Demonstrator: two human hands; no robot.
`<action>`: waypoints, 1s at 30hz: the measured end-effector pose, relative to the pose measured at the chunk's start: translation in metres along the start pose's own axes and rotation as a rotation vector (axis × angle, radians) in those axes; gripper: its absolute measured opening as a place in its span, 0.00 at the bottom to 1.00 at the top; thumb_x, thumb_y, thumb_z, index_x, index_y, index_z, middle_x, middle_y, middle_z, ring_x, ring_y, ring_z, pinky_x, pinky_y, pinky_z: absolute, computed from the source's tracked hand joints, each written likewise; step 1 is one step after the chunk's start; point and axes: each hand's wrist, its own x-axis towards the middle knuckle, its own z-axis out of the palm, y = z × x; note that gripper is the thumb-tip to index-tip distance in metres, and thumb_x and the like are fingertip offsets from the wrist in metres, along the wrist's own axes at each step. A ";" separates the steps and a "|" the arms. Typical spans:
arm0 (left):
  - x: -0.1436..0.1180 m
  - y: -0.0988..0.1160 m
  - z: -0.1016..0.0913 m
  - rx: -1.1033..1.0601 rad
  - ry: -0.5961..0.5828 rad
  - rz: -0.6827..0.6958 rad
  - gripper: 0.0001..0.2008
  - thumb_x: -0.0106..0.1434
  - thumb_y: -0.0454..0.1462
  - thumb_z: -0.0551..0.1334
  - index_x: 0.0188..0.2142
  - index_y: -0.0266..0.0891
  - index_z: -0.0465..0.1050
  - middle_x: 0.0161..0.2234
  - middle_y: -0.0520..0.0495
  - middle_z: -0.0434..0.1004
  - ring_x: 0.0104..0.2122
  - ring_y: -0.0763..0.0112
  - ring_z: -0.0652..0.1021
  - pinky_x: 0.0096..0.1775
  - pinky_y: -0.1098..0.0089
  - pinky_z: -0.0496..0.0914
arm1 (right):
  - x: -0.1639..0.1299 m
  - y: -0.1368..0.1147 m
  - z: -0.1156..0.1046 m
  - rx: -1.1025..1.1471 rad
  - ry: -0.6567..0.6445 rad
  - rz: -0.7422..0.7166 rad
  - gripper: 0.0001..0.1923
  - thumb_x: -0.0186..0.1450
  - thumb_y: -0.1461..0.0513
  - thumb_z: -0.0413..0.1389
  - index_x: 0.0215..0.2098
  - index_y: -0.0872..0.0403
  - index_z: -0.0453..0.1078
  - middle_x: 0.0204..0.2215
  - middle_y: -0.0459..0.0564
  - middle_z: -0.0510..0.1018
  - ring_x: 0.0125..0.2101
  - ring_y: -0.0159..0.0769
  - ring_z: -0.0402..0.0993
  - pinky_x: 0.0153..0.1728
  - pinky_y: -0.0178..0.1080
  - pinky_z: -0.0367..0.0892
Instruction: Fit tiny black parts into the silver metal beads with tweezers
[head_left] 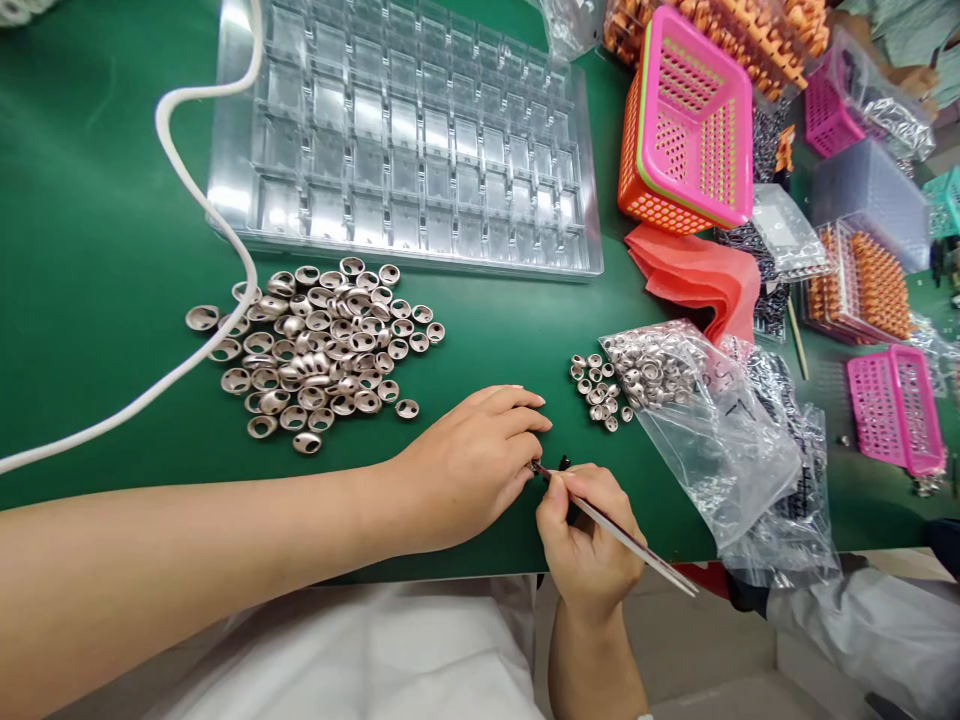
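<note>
My left hand (487,460) rests palm down near the table's front edge, its thumb and fingertips pinched on a small part (535,465) that is mostly hidden. From the right, my right hand (594,540) grips a pair of metal tweezers (637,548), their dark tip touching or very close to that part. Just beyond my right fingers lies a small black piece (564,463). A large heap of silver oval metal rings (322,345) spreads out behind my left forearm. Smaller silver rings (596,385) lie loose at the mouth of a clear plastic bag (705,440).
A clear compartment tray (405,255) stands at the back. A white cable (180,170) crosses the left side and the ring heap. Stacked pink and orange baskets (739,150), red cloth (690,275), a pink basket (896,410) and orange parts (877,290) crowd the right. Another person's sleeve (862,620) shows lower right.
</note>
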 end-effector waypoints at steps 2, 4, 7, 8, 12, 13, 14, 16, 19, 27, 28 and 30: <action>0.000 0.000 -0.001 0.000 -0.004 -0.004 0.05 0.68 0.31 0.63 0.38 0.36 0.79 0.50 0.43 0.81 0.60 0.56 0.73 0.63 0.52 0.68 | -0.001 0.000 0.000 0.013 0.027 0.016 0.12 0.64 0.71 0.59 0.42 0.51 0.69 0.29 0.45 0.78 0.28 0.32 0.78 0.29 0.37 0.79; 0.001 0.001 -0.001 0.000 -0.009 -0.010 0.05 0.68 0.32 0.63 0.38 0.36 0.79 0.50 0.43 0.81 0.59 0.55 0.74 0.63 0.52 0.69 | -0.002 0.001 0.000 0.015 0.046 0.027 0.12 0.64 0.71 0.59 0.42 0.51 0.69 0.29 0.45 0.78 0.27 0.31 0.78 0.28 0.37 0.79; 0.001 0.001 -0.002 -0.007 -0.010 -0.010 0.04 0.68 0.32 0.63 0.38 0.35 0.78 0.49 0.43 0.81 0.59 0.54 0.74 0.63 0.52 0.69 | -0.003 0.001 -0.001 0.018 0.049 0.024 0.13 0.63 0.72 0.59 0.42 0.52 0.69 0.29 0.45 0.77 0.28 0.31 0.77 0.28 0.37 0.78; 0.001 0.001 -0.002 -0.009 -0.007 -0.009 0.04 0.68 0.32 0.63 0.38 0.35 0.78 0.49 0.43 0.82 0.59 0.54 0.74 0.63 0.51 0.69 | -0.003 0.001 -0.001 0.018 0.046 0.021 0.13 0.63 0.72 0.59 0.42 0.52 0.69 0.29 0.45 0.77 0.28 0.31 0.77 0.28 0.37 0.78; 0.001 0.000 0.000 -0.019 0.003 -0.010 0.04 0.67 0.32 0.63 0.38 0.35 0.78 0.49 0.43 0.82 0.59 0.55 0.74 0.63 0.51 0.68 | -0.002 0.001 0.000 -0.014 0.031 0.000 0.13 0.63 0.72 0.59 0.43 0.52 0.68 0.30 0.45 0.77 0.29 0.31 0.77 0.29 0.37 0.78; 0.001 -0.001 0.000 -0.022 0.004 -0.008 0.04 0.67 0.32 0.63 0.38 0.35 0.78 0.49 0.43 0.82 0.59 0.55 0.74 0.64 0.51 0.68 | -0.002 0.001 0.000 -0.021 0.027 -0.009 0.13 0.63 0.72 0.59 0.43 0.52 0.68 0.30 0.45 0.77 0.29 0.31 0.77 0.29 0.37 0.78; 0.001 -0.001 0.001 -0.022 0.004 -0.007 0.04 0.67 0.32 0.63 0.38 0.35 0.78 0.49 0.43 0.82 0.59 0.55 0.74 0.64 0.51 0.67 | -0.001 0.001 0.000 -0.027 0.024 -0.019 0.13 0.64 0.72 0.59 0.43 0.51 0.68 0.30 0.45 0.77 0.29 0.30 0.77 0.29 0.36 0.78; 0.001 -0.001 0.001 -0.020 0.011 -0.001 0.04 0.67 0.32 0.63 0.38 0.35 0.78 0.49 0.43 0.82 0.59 0.55 0.74 0.64 0.51 0.67 | 0.000 0.001 0.001 -0.029 0.021 -0.041 0.14 0.63 0.72 0.59 0.44 0.52 0.68 0.30 0.45 0.77 0.29 0.30 0.77 0.29 0.36 0.77; 0.001 -0.001 0.001 -0.013 0.018 0.003 0.04 0.67 0.32 0.64 0.38 0.35 0.78 0.49 0.43 0.82 0.58 0.55 0.74 0.63 0.52 0.68 | 0.001 0.000 0.001 -0.039 0.019 -0.077 0.15 0.62 0.73 0.60 0.44 0.53 0.68 0.30 0.46 0.77 0.29 0.31 0.77 0.30 0.36 0.77; 0.000 -0.002 0.002 -0.015 0.012 0.000 0.03 0.66 0.32 0.65 0.37 0.35 0.79 0.49 0.43 0.82 0.59 0.55 0.74 0.63 0.52 0.68 | 0.002 -0.002 0.001 -0.056 0.006 -0.096 0.15 0.62 0.74 0.60 0.44 0.54 0.68 0.29 0.46 0.78 0.30 0.31 0.77 0.31 0.37 0.78; 0.000 -0.002 0.003 -0.016 0.012 0.002 0.03 0.66 0.32 0.65 0.37 0.35 0.79 0.49 0.43 0.81 0.59 0.56 0.74 0.63 0.52 0.68 | 0.002 -0.002 0.001 -0.053 0.010 -0.096 0.15 0.62 0.74 0.60 0.44 0.54 0.68 0.29 0.46 0.78 0.30 0.31 0.77 0.31 0.37 0.78; 0.000 -0.002 0.003 -0.017 0.014 0.002 0.03 0.66 0.32 0.65 0.37 0.35 0.79 0.49 0.43 0.81 0.59 0.56 0.74 0.63 0.53 0.68 | 0.002 -0.001 0.002 -0.046 0.018 -0.095 0.15 0.62 0.74 0.60 0.44 0.54 0.69 0.29 0.46 0.78 0.29 0.32 0.77 0.30 0.37 0.77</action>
